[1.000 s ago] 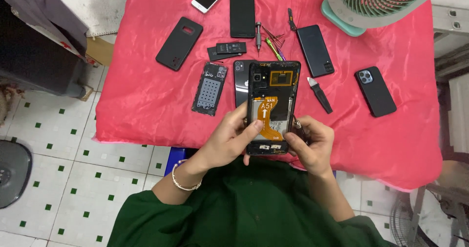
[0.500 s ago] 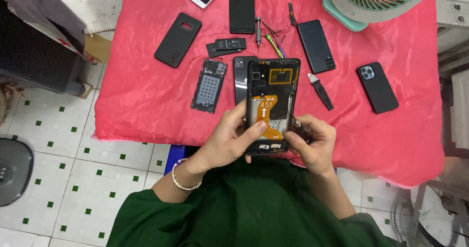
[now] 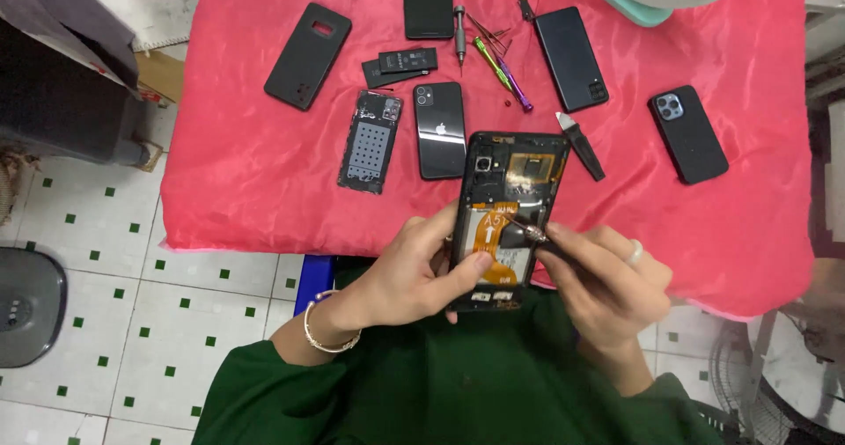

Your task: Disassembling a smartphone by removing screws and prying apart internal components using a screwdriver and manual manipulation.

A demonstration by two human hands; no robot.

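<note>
Bright, even overhead light; soft sheen on red cloth (image 3: 264,172) — sharp, edges slightly bowed

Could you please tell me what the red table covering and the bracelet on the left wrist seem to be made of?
The red table covering looks like a glossy, satin-like fabric: it shows soft creases and a sheen. The bracelet looks like polished metal, perhaps silver: thin, pale and shiny, though plastic cannot be ruled out.

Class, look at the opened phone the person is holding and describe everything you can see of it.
The opened phone is a black-framed handset with its back cover off, lying lengthwise away from the person over the red cloth's near edge. Inside show a camera module near the top, a copper-coloured coil patch, an orange flex cable and a pale battery. The left hand grips its left edge, thumb on the battery; the right hand holds a metal-tipped tool against the flex cable.
</note>
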